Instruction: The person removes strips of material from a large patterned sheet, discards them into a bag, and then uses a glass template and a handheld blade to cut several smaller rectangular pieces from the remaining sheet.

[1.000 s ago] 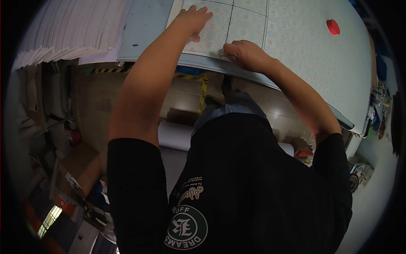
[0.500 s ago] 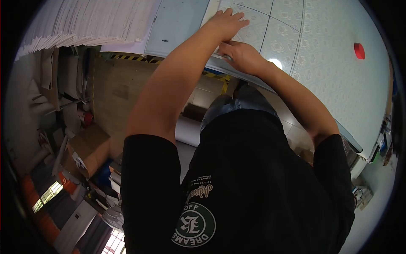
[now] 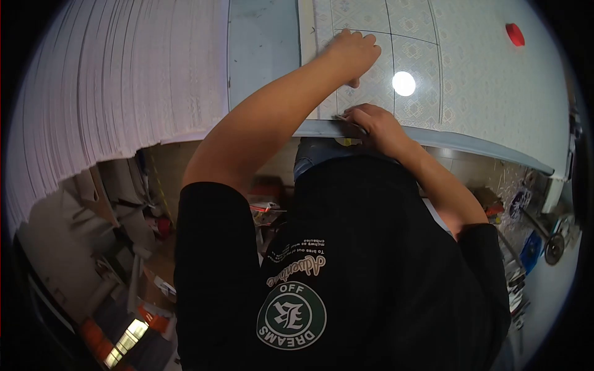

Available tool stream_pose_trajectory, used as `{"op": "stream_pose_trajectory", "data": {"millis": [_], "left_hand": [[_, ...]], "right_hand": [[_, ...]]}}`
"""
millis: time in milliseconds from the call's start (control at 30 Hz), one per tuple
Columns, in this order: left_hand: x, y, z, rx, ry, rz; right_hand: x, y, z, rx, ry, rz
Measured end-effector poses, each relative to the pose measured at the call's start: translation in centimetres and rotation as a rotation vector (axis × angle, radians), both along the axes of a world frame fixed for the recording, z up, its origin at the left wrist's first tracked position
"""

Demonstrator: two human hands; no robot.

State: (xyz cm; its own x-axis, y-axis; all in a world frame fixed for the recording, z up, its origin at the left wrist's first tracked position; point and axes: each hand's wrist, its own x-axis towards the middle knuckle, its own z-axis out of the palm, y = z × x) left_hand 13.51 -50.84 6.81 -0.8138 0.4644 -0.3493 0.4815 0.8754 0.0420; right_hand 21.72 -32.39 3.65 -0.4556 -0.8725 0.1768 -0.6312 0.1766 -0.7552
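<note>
My left hand point(image 3: 357, 54) rests palm down on a patterned, glossy sheet point(image 3: 414, 59) ruled with dark lines. Its fingers are bent and slightly apart, its thumb stretched toward me, and nothing shows in its grasp. Nearer the table's front edge, my right hand point(image 3: 378, 127) has its fingers closed around a small thin tool point(image 3: 340, 117). Only the tool's tip pokes out to the left; its kind is hidden by the fingers. A pale beige strip point(image 3: 307, 52) runs along the sheet's left border, left of both hands.
A tall stack of white sheets point(image 3: 136, 74) fills the left side. Between it and the patterned sheet lies a grey-blue surface point(image 3: 263, 43). A red roll point(image 3: 515, 35) sits at the far right. Below the table, a cardboard box point(image 3: 162, 266) and clutter stand at left.
My right hand has drawn toward me, away from the left hand, which now lies farther right with its fingers more bent. The view has shifted, showing more of the white stack.
</note>
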Motion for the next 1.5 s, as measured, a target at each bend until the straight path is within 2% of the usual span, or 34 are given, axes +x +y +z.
{"op": "stream_pose_trajectory", "data": {"millis": [67, 133, 300, 400, 500, 733, 800, 1033, 1233, 1500], "left_hand": [[-0.8, 0.4, -0.2, 0.016, 0.033, -0.074], [-1.7, 0.8, 0.2, -0.107, -0.046, -0.031], [-2.9, 1.3, 1.1, -0.220, 0.018, -0.099], [-3.0, 1.7, 0.5, -0.264, 0.006, -0.121], [-3.6, 2.4, -0.5, -0.287, -0.021, -0.102], [-4.2, 3.1, -1.3, -0.356, -0.033, -0.100], [-4.3, 2.9, -1.0, -0.376, -0.036, -0.137], [-3.7, 2.5, -0.4, -0.346, -0.026, -0.150], [-3.8, 2.4, -0.5, -0.343, -0.030, -0.156], [-5.3, 3.2, -1.6, -0.393, -0.071, -0.152]], "right_hand": [[2.2, -0.2, 0.5, 0.037, -0.043, -0.148], [4.0, -1.1, 1.0, 0.071, -0.071, -0.285], [8.6, -3.9, 1.6, 0.177, -0.064, -0.716], [10.0, -6.1, 3.0, 0.296, -0.106, -0.892], [10.4, -7.6, 4.0, 0.426, -0.166, -0.971], [10.7, -9.1, 4.2, 0.406, -0.084, -1.063], [10.2, -9.4, 5.0, 0.511, -0.207, -1.084], [10.0, -10.2, 4.5, 0.563, -0.191, -1.117], [10.3, -10.3, 3.4, 0.432, -0.135, -1.171], [2.9, -12.7, 0.4, 0.261, 0.018, -1.179]]}}
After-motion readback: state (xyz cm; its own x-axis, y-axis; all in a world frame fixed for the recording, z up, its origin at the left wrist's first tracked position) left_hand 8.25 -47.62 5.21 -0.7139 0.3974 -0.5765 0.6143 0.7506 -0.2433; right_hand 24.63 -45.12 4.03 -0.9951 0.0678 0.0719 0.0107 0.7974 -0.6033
